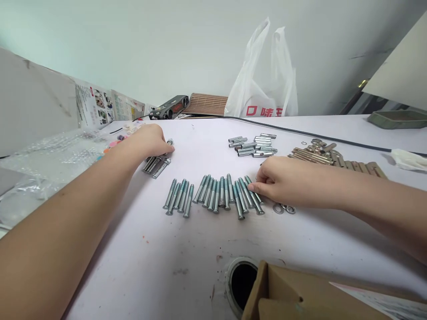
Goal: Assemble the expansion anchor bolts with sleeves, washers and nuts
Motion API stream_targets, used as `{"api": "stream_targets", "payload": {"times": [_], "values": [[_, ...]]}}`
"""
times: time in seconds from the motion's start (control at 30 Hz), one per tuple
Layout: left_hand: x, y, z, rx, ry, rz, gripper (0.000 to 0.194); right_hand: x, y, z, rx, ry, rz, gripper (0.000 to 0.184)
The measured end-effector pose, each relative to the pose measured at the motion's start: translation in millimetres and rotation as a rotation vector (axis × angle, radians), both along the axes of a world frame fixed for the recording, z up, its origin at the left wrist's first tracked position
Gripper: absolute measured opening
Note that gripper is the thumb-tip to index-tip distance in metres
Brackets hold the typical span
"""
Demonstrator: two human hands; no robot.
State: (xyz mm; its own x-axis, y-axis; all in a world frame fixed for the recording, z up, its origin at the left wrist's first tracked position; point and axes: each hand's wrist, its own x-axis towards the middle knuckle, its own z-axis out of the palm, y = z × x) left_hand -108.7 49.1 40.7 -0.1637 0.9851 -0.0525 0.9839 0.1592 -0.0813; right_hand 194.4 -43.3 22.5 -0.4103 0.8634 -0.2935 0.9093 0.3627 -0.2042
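Observation:
My left hand (151, 140) is at the left pile of assembled sleeve anchor bolts (162, 169), its thumb and fingers closed about the upper end of one of them; most of its fingers are hidden behind the hand. A row of zinc-coloured bolts (213, 193), threaded ends pointing away from me, lies across the middle of the table. At that row's right end, my right hand (271, 182) has curled fingers and a thumb pinched at the threaded end of a bolt (255, 200). Flat washers (283, 208) lie just under my right wrist.
Loose metal sleeves (256, 146) lie behind the bolts, with brassy rods and tubes (313, 155) to their right. A cardboard box (300, 289) and a round dark hole (243, 282) are at the near edge. A black cable (307, 132) crosses behind; a white plastic bag (263, 89) stands farther back.

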Motion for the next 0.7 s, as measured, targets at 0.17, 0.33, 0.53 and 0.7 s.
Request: {"api": "stream_targets", "payload": {"times": [0.17,0.33,0.53,0.7], "values": [[-3.6,3.3,-7.3,0.012,0.087,-0.008,0.034,2.2,2.2,-0.9,-0.101,0.095,-0.023,0.049],[4.0,-1.4,-3.1,0.083,0.184,-0.059,0.030,-3.4,1.2,1.2,-0.169,0.203,-0.124,0.039],[63.5,-37.4,11.5,0.188,-0.405,-0.284,0.034,-10.3,-2.2,14.3,0.031,0.419,-0.205,0.041],[103.5,-60.4,-9.7,-0.009,-1.047,-0.654,0.039,-7.1,-1.8,13.9,0.209,0.509,-0.171,0.034]]}}
